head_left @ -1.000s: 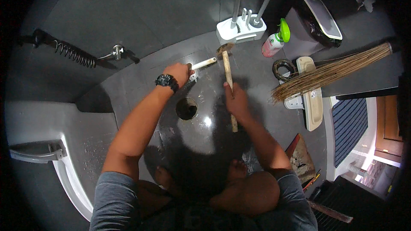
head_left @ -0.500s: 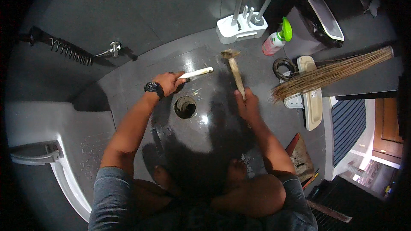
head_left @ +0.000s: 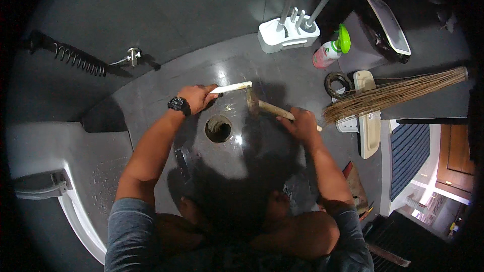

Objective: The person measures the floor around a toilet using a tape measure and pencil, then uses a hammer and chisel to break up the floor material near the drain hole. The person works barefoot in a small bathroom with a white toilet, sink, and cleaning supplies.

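Observation:
My left hand [head_left: 198,97], with a black watch on its wrist, is closed round a slim white tube [head_left: 233,87] that points right; what lies at its gripped end is hidden by my fingers. My right hand [head_left: 302,126] grips the wooden handle of a hammer [head_left: 274,109]. The hammer's blurred head is at or just beside the tube's right end; whether they touch I cannot tell. Below the tube, a round drain hole [head_left: 218,129] with a rough rim opens in the wet grey floor [head_left: 189,80].
A white toilet-brush holder [head_left: 287,42], a spray bottle [head_left: 327,53] and a lidded bin [head_left: 360,40] stand at the back. A stick broom [head_left: 393,95] lies over a cream plastic piece [head_left: 370,131] beside a dark ring [head_left: 337,84]. A white toilet-like fixture [head_left: 75,196] is at left.
The hammer has swung down and left, its head coming from above to the white tube's right end. My left hand and the tube have hardly moved. The view has shifted slightly.

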`<state>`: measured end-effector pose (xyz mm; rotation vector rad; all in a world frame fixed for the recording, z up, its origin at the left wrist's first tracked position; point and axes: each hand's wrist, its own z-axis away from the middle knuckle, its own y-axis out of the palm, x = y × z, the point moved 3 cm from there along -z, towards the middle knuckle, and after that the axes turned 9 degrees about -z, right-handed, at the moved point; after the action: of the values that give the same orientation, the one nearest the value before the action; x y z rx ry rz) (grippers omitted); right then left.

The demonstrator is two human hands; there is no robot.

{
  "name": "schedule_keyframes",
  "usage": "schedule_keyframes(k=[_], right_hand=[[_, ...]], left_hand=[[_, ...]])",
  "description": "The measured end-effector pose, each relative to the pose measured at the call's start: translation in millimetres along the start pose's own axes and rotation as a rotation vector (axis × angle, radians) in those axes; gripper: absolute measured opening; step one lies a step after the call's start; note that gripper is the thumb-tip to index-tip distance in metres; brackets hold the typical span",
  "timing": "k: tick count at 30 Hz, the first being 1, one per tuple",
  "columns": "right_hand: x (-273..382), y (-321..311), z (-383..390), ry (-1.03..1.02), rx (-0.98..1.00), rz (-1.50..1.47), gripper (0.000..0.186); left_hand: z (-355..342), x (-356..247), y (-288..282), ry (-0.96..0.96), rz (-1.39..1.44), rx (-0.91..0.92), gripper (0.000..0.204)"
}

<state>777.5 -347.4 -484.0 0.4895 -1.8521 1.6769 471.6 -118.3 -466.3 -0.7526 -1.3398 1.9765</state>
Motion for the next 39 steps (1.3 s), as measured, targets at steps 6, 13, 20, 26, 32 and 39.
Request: schedule_keyframes(k=[6,13,20,26,32,39], right_hand=[[-17,4,-11,0.016,0.03,0.039,0.054],[-21,11,-17,0.002,0.065,0.095,0.053],[-10,19,-14,-0.098,0.028,-0.033,0.049],[-8,17,-24,-0.093,-0.002,0.017,0.051],[-10,15,-26,-0.065,0.043,0.033,0.053],[-19,17,-31,0.061,0.074,-0.001,0.053]], left_hand=[[2,0,1,-0.02,0.036,-0.028,0.049],[0,12,9,-0.05,0.124,0.049,0.048],[2,9,14,0.004,0.144,-0.045,0.047],[-4,14,15,0.004,0.092,-0.013,0.047],[-4,13,14,0.02,0.128,-0.043,0.046],[-5,10,10,-0.009,0.125,-0.033,0.047]])
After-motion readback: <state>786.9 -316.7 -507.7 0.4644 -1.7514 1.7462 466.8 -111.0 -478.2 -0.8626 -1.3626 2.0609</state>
